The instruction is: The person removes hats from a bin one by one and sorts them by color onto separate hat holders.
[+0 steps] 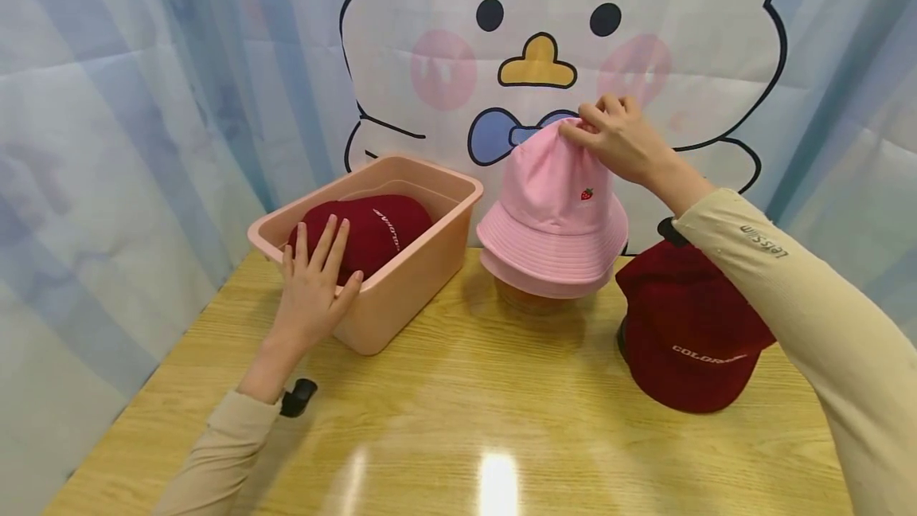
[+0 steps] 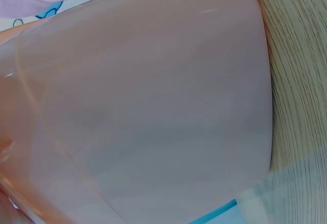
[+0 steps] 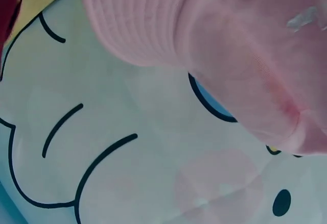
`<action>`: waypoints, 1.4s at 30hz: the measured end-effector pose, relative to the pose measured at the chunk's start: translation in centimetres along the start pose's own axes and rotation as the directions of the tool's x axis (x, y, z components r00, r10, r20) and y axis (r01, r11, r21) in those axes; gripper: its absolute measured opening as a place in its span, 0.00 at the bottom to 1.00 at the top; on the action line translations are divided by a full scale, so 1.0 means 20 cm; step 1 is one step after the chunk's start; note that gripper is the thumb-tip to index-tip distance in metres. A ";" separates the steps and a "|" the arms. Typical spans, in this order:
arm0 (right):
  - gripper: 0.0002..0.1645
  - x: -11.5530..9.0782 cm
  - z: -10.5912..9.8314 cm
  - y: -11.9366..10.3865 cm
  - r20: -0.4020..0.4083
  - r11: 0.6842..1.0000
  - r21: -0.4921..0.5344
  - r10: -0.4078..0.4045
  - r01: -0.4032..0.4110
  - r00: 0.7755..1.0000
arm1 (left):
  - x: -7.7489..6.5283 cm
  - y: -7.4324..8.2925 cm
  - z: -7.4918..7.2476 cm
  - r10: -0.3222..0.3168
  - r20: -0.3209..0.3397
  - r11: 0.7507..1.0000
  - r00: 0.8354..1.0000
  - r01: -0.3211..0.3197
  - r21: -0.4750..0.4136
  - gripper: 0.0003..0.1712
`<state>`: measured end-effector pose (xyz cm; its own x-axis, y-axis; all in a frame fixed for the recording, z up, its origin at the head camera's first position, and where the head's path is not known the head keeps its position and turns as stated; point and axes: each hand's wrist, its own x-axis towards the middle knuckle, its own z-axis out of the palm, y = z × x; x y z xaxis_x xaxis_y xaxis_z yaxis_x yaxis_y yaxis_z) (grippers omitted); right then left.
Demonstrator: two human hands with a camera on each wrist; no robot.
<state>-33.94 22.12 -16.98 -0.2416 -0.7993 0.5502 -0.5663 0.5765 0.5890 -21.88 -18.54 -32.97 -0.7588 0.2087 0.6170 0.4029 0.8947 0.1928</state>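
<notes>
Head: pink bucket hat (image 1: pixel 548 189) pinched at crown by right hand (image 1: pixel 623 140), above bench (image 1: pixel 430 428); maroon cap (image 1: pixel 368 221) in bin (image 1: pixel 411 293) overlain by left hand (image 1: pixel 310 289), fingers spread. Left wrist: bin's side seen. Right wrist: hat seen before printed curtain (image 3: pixel 138 101).

We can read 3 pieces of lettering. On the red cap in the bin (image 1: pixel 411 281), dark red cap (image 1: pixel 361 221) that it is, white letters (image 1: pixel 388 230) run sideways: "COLORA", the end unclear. The right-hand cap (image 1: pixel 684 317) shows us "COLORA" too, its ending also blurred. On the right sleeve (image 1: pixel 795 293) we read "Let's Slim".
</notes>
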 end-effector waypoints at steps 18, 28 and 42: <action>0.19 -0.05 0.02 -0.07 0.135 0.990 0.076 0.106 -0.117 0.985 | 0.00 0.00 -0.02 -0.013 0.018 1.000 1.000 0.013 -0.012 0.38; 0.16 -0.07 -0.12 -0.15 0.172 0.913 0.232 0.301 -0.335 0.938 | -0.02 0.01 -0.05 -0.022 0.057 1.000 0.998 0.023 -0.006 0.37; 0.16 -0.29 -0.23 -0.41 0.258 0.457 0.499 0.733 -0.737 0.629 | 0.08 0.38 -0.07 0.282 -0.302 0.886 0.911 -0.368 -0.283 0.23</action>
<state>-24.26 22.83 -22.33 -0.7703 -0.1236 0.6256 -0.4737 0.7677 -0.4316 -19.36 -11.97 -29.51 -0.4229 0.3228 0.8468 0.7806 0.6043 0.1595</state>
